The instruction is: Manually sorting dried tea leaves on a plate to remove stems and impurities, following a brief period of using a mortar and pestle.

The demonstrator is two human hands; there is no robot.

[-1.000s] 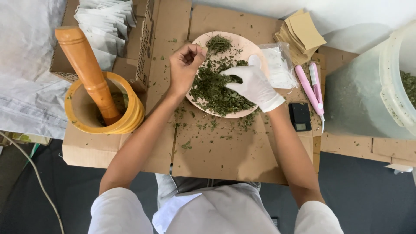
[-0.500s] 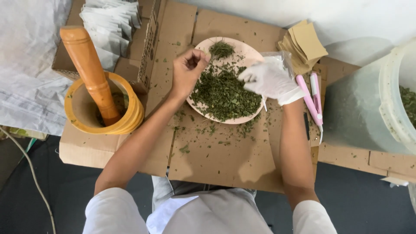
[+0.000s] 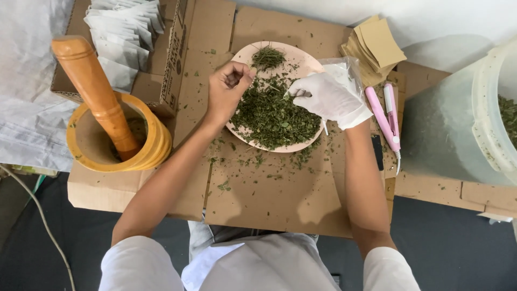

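A round pale pink plate (image 3: 309,56) lies flat on cardboard, heaped with crushed dry green leaves (image 3: 272,116). A smaller clump of stems (image 3: 268,56) sits at its 12 o'clock edge.

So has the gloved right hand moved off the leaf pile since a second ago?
Yes. The gloved right hand has shifted from over the dried leaves toward the plate's right rim, nearer the pink sealer and clear bag.

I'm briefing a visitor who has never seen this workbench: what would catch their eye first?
The pink plate heaped with dried green leaves at the centre, with the bare left hand and white-gloved right hand over it. Then the yellow mortar with its wooden pestle at the left.
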